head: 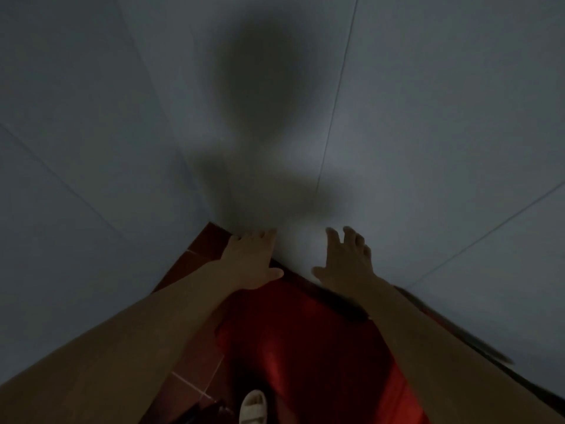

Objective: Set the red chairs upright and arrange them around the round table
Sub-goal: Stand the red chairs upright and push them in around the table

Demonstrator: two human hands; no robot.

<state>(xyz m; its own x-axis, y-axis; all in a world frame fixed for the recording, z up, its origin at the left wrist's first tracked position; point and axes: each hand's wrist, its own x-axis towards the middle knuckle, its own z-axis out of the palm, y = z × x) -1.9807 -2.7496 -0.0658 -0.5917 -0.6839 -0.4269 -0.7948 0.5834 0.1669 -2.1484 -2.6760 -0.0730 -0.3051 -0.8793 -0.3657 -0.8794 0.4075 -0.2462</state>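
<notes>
Dim light, pale grey tiled walls (91,87) meeting in a corner, red-brown tiled floor (195,384)

Grey-white tiled wall (122,117); dark red floor tiles (195,381); pale sandal (253,407)

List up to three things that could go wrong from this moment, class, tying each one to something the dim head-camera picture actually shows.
1. Both hands, left hand and right hand, reach with spread fingers, gripping nothing; the red chair below could be fumbled.
2. The sandalled foot is right beside the chair and could be struck or trip on it.
3. Dim, blurred light and the shadow on the pale wall make edges hard to judge.
</notes>
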